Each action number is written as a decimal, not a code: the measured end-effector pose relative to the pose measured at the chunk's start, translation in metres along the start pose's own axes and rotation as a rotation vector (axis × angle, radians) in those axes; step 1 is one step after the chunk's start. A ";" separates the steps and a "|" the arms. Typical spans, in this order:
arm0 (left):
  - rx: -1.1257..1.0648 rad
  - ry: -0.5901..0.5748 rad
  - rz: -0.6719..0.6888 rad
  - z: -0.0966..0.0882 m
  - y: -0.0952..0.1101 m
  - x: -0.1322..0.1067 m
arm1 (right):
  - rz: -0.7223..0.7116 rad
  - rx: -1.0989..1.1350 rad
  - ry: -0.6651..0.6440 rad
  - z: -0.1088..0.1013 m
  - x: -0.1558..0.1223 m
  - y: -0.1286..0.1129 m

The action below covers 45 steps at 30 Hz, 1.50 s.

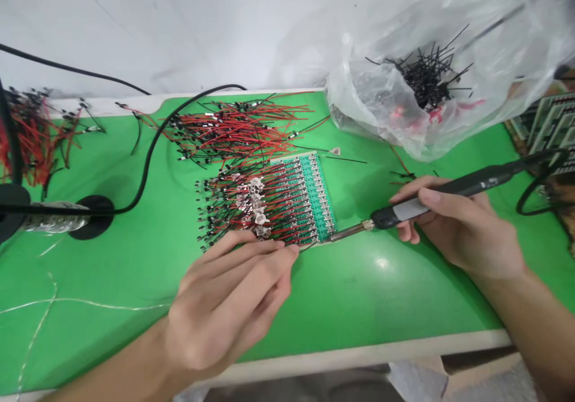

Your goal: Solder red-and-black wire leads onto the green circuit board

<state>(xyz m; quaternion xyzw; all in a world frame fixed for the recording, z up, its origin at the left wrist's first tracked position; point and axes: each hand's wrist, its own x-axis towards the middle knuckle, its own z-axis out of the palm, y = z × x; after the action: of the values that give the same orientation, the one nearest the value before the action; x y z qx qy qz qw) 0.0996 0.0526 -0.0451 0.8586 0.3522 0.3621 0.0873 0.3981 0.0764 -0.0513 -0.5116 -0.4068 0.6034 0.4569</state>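
In my right hand (453, 222) is a black soldering iron (404, 207), gripped like a pen. Its tip touches or nearly touches the lower right corner of a green circuit board (324, 195). Rows of red and black wires (291, 201) run left from the board's solder pads, with small black connectors at their far ends. My left hand (238, 288) lies at the board's lower edge, thumb and fingertips pinched on a thin black wire (309, 247) that reaches toward the iron's tip. Several small clear plastic pieces (257, 201) sit on top of the wires.
Behind the board lies a pile of red and black wires (233, 126). A clear plastic bag (377, 96) holding black wires (426, 78) stands at the back right. At left are a solder spool (58, 216), more wires (31, 132) and a black cable (153, 150). Circuit boards (554, 126) stand far right.
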 end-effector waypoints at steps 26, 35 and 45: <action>-0.021 -0.031 0.086 0.002 -0.008 -0.005 | -0.005 -0.007 0.015 0.000 -0.001 0.001; 0.014 -0.036 0.088 0.001 -0.008 -0.006 | -0.007 -0.010 0.014 0.000 -0.002 0.000; -0.010 -0.040 0.097 0.000 -0.007 -0.005 | -0.001 -0.008 0.027 0.001 -0.001 -0.001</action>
<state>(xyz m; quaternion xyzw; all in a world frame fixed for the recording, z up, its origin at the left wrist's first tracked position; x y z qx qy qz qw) 0.0936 0.0550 -0.0508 0.8812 0.3066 0.3506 0.0811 0.3975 0.0752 -0.0502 -0.5214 -0.4030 0.5946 0.4607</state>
